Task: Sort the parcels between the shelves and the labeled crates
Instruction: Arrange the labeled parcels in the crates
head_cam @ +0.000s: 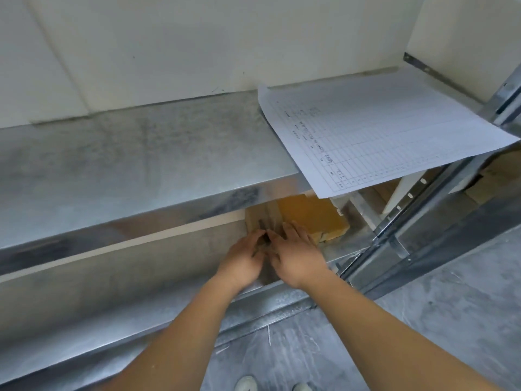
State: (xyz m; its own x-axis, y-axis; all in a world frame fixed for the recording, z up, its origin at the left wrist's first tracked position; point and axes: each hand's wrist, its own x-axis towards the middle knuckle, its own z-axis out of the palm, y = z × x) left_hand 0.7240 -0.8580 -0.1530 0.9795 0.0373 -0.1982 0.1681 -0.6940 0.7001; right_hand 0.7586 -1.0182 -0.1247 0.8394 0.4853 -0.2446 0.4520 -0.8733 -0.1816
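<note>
A cardboard parcel point(263, 218) with a taped seam lies on the lower metal shelf point(118, 289), partly tucked under the upper shelf point(141, 162). Beside it on the right sits a yellow-brown padded parcel point(310, 213). My left hand point(242, 261) rests on the cardboard parcel's near left part, fingers stretched forward. My right hand point(293, 255) lies flat on its top right, fingers spread toward the yellow parcel. The two hands touch at the thumbs. The near end of the parcel is hidden by my hands.
A printed sheet with a grid table point(380, 128) lies on the upper shelf's right end and overhangs its front edge. A steel upright point(423, 210) stands at the right. More cardboard boxes point(485, 184) show behind it. Grey concrete floor point(423, 320) lies below.
</note>
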